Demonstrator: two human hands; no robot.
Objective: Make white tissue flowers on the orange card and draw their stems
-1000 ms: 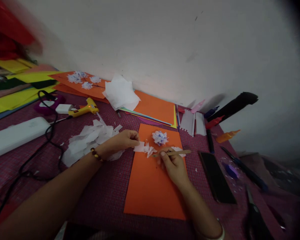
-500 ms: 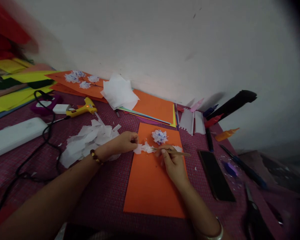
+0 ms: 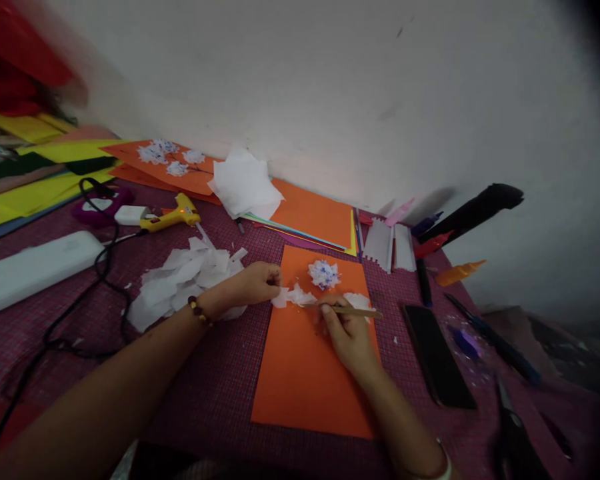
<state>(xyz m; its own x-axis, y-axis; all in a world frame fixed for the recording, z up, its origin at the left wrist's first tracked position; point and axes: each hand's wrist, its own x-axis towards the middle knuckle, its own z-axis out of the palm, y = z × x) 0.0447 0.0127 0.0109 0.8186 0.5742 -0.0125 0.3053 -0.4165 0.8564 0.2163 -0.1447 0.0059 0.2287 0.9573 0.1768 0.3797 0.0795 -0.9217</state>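
My left hand (image 3: 260, 281) is closed, pinching the left end of a torn white paper strip (image 3: 299, 295) above an orange sheet (image 3: 310, 373). Like a pen, my right hand (image 3: 347, 330) holds a thin tan stick (image 3: 363, 312), its tip at the strip's right part. Just beyond the strip, a crumpled white paper flower (image 3: 324, 274) with blue marks lies on the orange sheet. Another scrap of white paper (image 3: 356, 301) is partly behind my right hand. Beside my left forearm is a heap of white paper pieces (image 3: 180, 277).
A yellow glue gun (image 3: 180, 212) with a glowing light lies at the back left, near a white power strip (image 3: 40, 267) and black cable. More white paper (image 3: 245, 183) tops coloured sheets. On the right are a phone (image 3: 437, 357), scissors (image 3: 513, 427) and an orange tube (image 3: 460, 272).
The stick's rear end has dipped slightly, and the paper strip at its tip looks more bunched. Both hands stay nearly in place; the view shifts a little.
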